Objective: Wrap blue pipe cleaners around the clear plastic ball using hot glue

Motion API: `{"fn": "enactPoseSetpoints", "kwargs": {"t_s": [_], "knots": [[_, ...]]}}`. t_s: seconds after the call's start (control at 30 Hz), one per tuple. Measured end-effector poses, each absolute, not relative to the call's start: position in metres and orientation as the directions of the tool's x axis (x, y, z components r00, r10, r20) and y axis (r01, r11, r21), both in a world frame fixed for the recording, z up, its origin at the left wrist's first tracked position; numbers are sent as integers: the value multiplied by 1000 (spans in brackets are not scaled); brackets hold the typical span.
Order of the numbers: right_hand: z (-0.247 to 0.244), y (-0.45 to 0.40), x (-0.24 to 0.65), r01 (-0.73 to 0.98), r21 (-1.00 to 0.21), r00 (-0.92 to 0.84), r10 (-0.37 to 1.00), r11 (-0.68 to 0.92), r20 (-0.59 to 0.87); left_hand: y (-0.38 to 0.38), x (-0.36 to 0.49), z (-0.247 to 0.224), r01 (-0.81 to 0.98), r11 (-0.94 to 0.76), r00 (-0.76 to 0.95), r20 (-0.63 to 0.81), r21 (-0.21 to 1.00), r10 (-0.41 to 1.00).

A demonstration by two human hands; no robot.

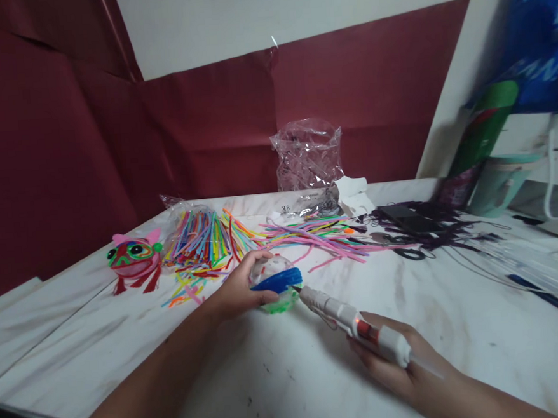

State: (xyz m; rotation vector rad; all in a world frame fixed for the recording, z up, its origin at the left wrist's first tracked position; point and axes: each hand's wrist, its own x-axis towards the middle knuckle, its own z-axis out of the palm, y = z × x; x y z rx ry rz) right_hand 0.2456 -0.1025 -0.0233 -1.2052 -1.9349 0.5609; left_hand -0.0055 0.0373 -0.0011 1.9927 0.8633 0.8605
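My left hand [246, 286] is closed round a rounded, clear-looking object [271, 270] that has a blue band across its middle and green material at its lower edge. The thumb lies on the near side, just below the blue band. In my right hand [389, 354] is a white glue gun [334, 310] with a small orange-red light on its body. Its dark nozzle points left and is at the right end of the blue band; whether it touches is too small to tell. A clear glue stick sticks out of the gun's rear.
Bundled colourful pipe cleaners [204, 236] and loose ones [314, 235] lie behind the hands. A pink and red figure [134, 257] stands at left. Black scissors [409, 253], a dark phone [411, 219], purple strands and a green cup [500, 187] are at right. A clear bag [308, 156] stands at the back.
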Motion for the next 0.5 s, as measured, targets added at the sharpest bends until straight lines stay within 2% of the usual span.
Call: {"fn": "enactPoseSetpoints", "kwargs": {"t_s": [0.5], "knots": [[-25, -102, 246, 573, -683, -274, 892, 452, 360, 38, -6, -2, 246, -436, 547, 247, 866, 800]]}}
